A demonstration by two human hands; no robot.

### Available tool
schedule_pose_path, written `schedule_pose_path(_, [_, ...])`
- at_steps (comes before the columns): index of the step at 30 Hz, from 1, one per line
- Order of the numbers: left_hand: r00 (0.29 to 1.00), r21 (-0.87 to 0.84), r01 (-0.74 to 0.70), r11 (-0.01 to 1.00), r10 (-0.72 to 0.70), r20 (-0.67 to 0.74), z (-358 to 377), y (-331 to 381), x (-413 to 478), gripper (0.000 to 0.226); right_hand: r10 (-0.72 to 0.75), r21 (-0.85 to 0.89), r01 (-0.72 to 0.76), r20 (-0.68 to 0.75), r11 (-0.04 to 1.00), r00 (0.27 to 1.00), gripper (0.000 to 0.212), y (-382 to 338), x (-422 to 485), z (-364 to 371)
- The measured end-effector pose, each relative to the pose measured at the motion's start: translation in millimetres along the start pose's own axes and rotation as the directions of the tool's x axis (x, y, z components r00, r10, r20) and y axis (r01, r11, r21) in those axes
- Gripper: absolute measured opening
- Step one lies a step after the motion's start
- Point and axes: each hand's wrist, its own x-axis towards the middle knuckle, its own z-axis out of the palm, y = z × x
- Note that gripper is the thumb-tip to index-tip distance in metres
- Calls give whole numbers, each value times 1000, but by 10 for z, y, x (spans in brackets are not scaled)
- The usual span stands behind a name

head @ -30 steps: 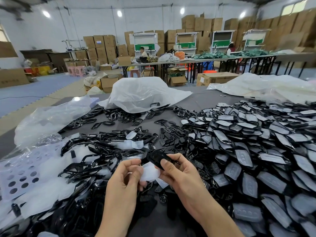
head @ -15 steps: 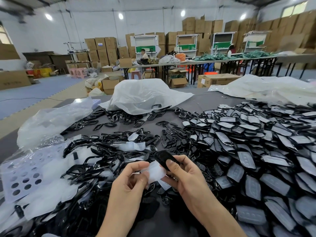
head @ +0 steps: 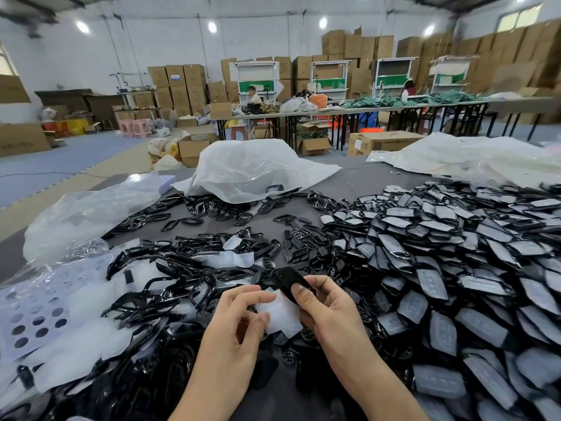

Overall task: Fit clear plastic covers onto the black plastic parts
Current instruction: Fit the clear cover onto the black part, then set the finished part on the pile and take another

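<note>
My right hand grips a small black plastic part between thumb and fingers, its far end sticking up and to the left. My left hand pinches the left edge of a clear, milky plastic cover that lies against the lower side of the black part. Both hands hover low over the grey table, near its front middle. Whether the cover is seated on the part cannot be told.
A big heap of covered black parts fills the right half of the table. Loose black frames and clear sheets lie on the left. White plastic bags sit at the back. A person sits at far tables.
Both hands have drifted slightly right and up in view. The clear cover has shifted from between the hands to under the black part, closer to my right palm.
</note>
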Motion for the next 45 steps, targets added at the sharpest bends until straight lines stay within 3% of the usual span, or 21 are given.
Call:
schedule_pose_path(9, [998,46,-53,998,54,-11,-6,-23,-10,42,-15,64,23,-123,998,992,10,-18,63,-58])
schedule_pose_path(14, [997,39,-81,996,81,2,5,4,-19,48,44,31,-45,18,999,999,27,-36,12,-50])
schedule_pose_path(17, [998,34,-63,997,62,25,3,-18,-15,51,95,32,-100,130,995,987,21,-54,-31,-9])
schedule_pose_path(26, [998,52,-36,998,38,-41,14,-23,-19,41,97,35,-103,138,994,986,36,-86,-46,-1])
schedule_pose_path(31, [980,-126,86,988,-107,-165,-4,-50,23,30,121,160,-155,205,975,971,39,-107,-51,2])
schedule_pose_path(36, [980,-219,187,958,-198,-31,4,-81,21,29,145,261,-207,239,943,960,30,-121,-79,58])
schedule_pose_path(41, [983,-184,182,966,-178,36,26,-73,11,41,154,271,-227,266,936,952,32,-124,-94,57])
schedule_pose_path(45, [986,-172,167,971,-161,51,33,-22,-5,10,148,272,-217,253,938,956,32,-122,-71,25])
